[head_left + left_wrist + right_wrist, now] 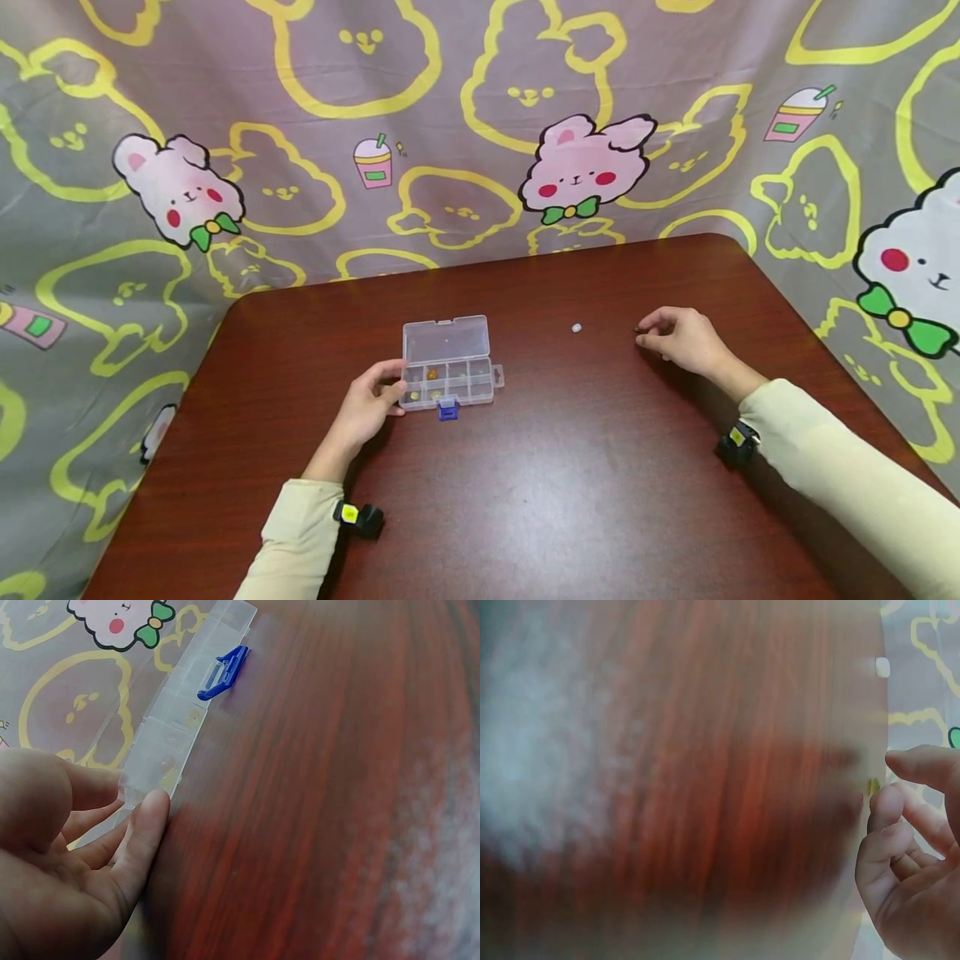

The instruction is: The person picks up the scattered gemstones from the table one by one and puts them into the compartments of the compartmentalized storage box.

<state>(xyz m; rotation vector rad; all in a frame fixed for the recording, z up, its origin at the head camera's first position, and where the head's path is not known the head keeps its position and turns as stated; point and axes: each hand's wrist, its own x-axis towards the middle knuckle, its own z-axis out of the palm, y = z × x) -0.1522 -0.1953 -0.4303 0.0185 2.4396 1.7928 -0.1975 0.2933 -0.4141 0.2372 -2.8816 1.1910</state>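
My left hand (365, 406) grips the left end of a clear plastic compartment box (483, 398), its thumb along the front wall. The lid (446, 340) stands raised at the back, and a blue latch (447, 410) hangs at the front. Several compartments hold small pieces, among them an orange bead (432, 374) and yellowish ones. At the far right, my right hand (686, 340) has thumb and index finger around a tiny yellow-green piece (874, 785). A gap shows between index fingertip and piece in the right wrist view; the other fingertip overlaps it.
A small white bead (576, 327) lies on the brown table (525, 500) between box and right hand. Behind the table hangs a cloth (465, 108) with cartoon animals. Black wrist cameras (738, 442) sit on both wrists.
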